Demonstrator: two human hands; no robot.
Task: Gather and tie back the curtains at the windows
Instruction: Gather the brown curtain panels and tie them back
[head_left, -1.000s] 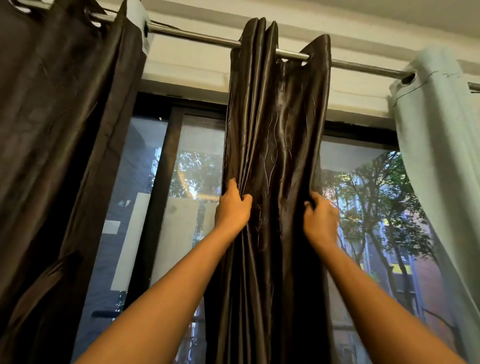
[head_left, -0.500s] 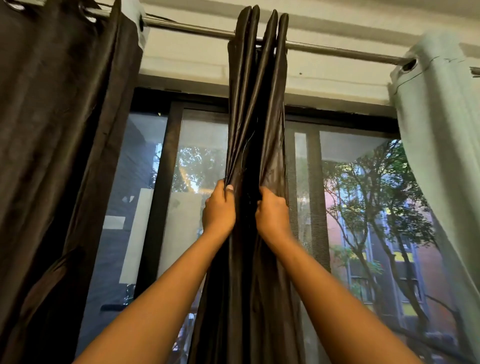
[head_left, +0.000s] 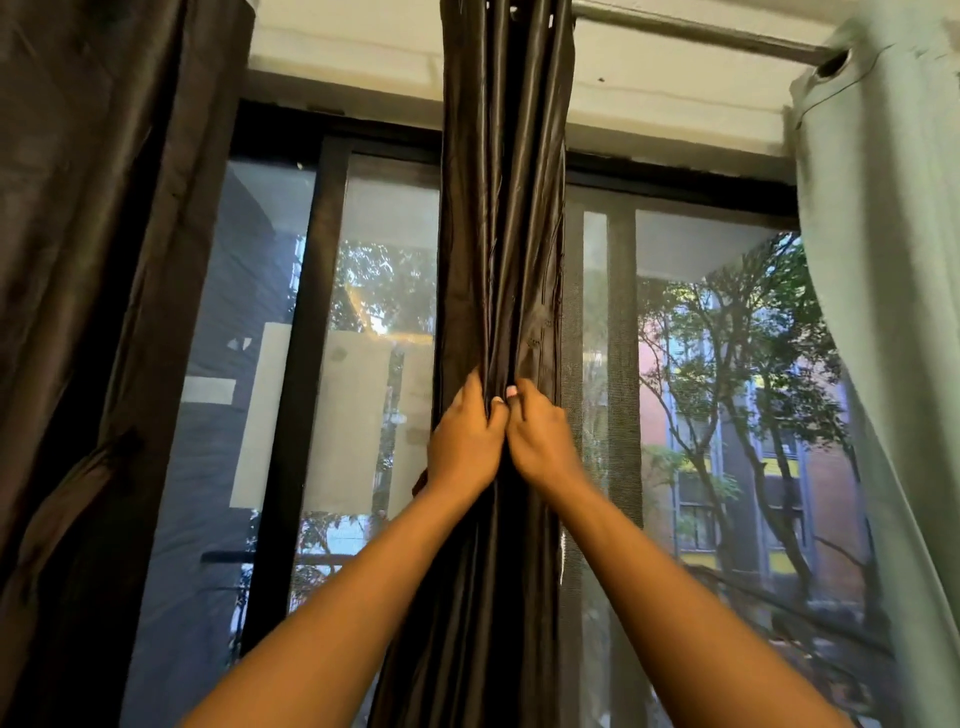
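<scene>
A dark brown satin curtain (head_left: 501, 208) hangs from the metal rod (head_left: 696, 31) in the middle of the window, bunched into a narrow column of folds. My left hand (head_left: 465, 441) grips its left side at about mid-height. Right beside it, my right hand (head_left: 540, 436) grips the right side, and the two hands touch, squeezing the folds together. A second dark brown curtain (head_left: 93, 260) hangs gathered at the far left. A pale green curtain (head_left: 893, 260) hangs at the far right.
Behind the curtains stand sliding glass panes with a black frame (head_left: 306, 332) and a mesh screen (head_left: 602, 364). Trees and a brick building (head_left: 737, 405) show outside. A white wall beam (head_left: 649, 98) runs above the window.
My right hand moved left, pushing the curtain's right edge against the left folds; the curtain went from partly spread to a tight bunch. The view also drew closer.
</scene>
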